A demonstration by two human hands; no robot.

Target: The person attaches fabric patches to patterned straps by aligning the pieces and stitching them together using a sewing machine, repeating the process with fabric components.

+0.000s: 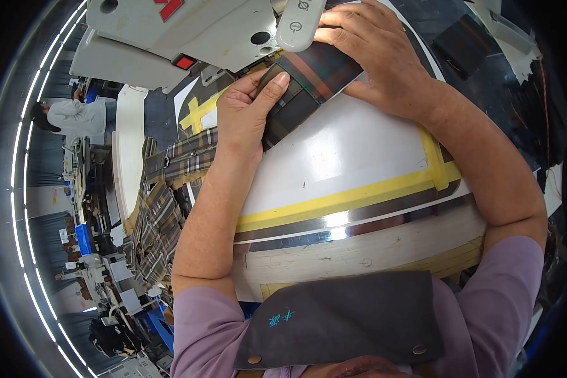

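Observation:
A dark plaid fabric panel with red-brown stripes and a plain dark section lies tilted under the head of a sewing machine. My left hand grips its left end, thumb pressed on top and the fingers mostly hidden beneath. At the panel's right end is my right hand, its fingers curved over the far edge and its thumb along the near edge. The machine's needle area is hidden behind the white rounded control piece and the panel.
Yellow tape borders the white work surface. Plaid fabric pieces, one with a zipper, hang at the left. Another dark plaid piece lies at the upper right. A co-worker stands at the far left near other machines.

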